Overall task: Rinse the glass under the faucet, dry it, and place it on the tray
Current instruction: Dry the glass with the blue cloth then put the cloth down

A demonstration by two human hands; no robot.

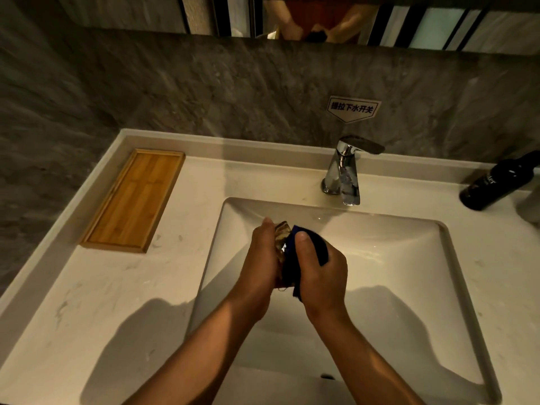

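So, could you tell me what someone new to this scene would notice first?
The eye lands on the two hands over the middle of the sink: the left hand holds a glass while the right hand presses a dark blue cloth against it. Next comes the wooden tray, sitting on the counter to the left, and the shiny faucet behind the basin with no water running.

Bare forearms, no sleeves/watch/rings; left hand [260,258] & right hand [321,276] ungloved.
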